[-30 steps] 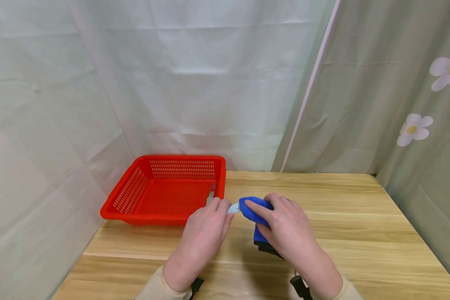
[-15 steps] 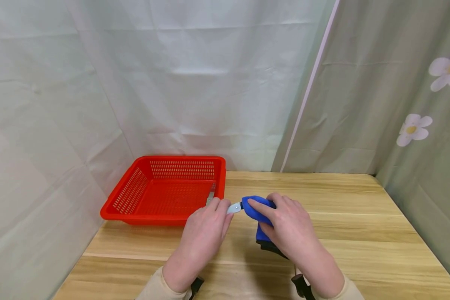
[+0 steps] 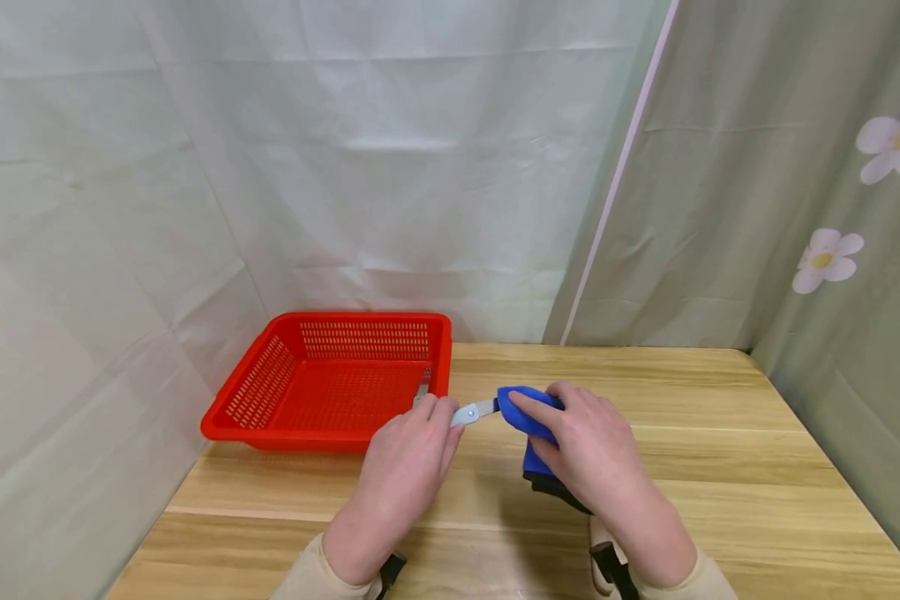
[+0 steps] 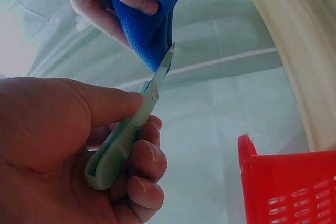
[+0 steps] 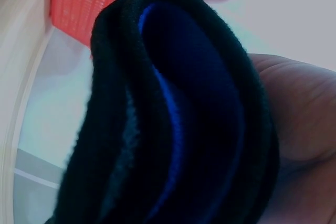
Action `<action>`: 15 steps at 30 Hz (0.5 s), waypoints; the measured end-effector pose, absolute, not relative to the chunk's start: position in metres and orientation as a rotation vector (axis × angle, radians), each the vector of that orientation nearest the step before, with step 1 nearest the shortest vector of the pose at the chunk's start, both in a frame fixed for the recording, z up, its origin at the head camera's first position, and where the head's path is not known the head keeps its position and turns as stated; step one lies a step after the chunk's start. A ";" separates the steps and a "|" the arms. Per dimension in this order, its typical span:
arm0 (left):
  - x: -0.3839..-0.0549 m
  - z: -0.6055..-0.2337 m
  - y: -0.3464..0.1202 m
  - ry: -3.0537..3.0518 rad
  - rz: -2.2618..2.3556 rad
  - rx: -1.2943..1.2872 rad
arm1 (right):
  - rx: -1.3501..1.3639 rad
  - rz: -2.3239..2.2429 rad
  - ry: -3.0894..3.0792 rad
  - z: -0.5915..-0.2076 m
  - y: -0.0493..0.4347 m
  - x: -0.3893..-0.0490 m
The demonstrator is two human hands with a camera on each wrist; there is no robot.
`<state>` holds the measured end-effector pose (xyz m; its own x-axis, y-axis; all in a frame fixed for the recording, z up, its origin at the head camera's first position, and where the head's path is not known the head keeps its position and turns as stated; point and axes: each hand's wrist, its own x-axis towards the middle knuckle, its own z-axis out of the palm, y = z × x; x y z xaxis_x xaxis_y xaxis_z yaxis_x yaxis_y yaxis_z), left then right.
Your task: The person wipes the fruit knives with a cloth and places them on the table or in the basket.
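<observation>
My left hand (image 3: 408, 454) grips the pale green handle of a folding knife (image 4: 118, 148), thumb along one side and fingers curled round the other. Its blade (image 4: 165, 65) is folded out and points at the right hand. A blue cloth with a black border (image 3: 523, 410) is bunched in my right hand (image 3: 592, 446), which pinches it over the outer end of the blade. In the left wrist view the blade runs along the lower fold of the cloth. Dark border folds fill much of the right wrist view and hide the right fingertips there.
A red plastic basket (image 3: 322, 435) with slotted walls stands at the back left, just beyond the left hand. Inside, a slim metal utensil (image 3: 423, 385) leans by its right wall. Both hands are over a wooden table (image 3: 720, 467), with pale curtains (image 3: 420, 167) behind it.
My right hand has slid right with the cloth, away from the knife handle. More of the blade shows between the handle and the cloth. The left hand has barely moved.
</observation>
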<state>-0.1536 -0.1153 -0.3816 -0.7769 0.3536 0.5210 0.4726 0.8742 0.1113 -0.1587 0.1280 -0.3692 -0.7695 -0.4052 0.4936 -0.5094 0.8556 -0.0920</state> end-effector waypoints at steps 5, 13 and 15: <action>-0.153 -0.380 -0.116 -2.559 -0.330 -0.589 | 0.654 0.313 -2.583 -0.369 0.132 -0.160; -0.154 -0.381 -0.118 -2.541 -0.320 -0.584 | 0.635 0.316 -2.586 -0.370 0.138 -0.163; -0.154 -0.380 -0.118 -2.532 -0.319 -0.587 | 0.632 0.317 -2.585 -0.370 0.139 -0.164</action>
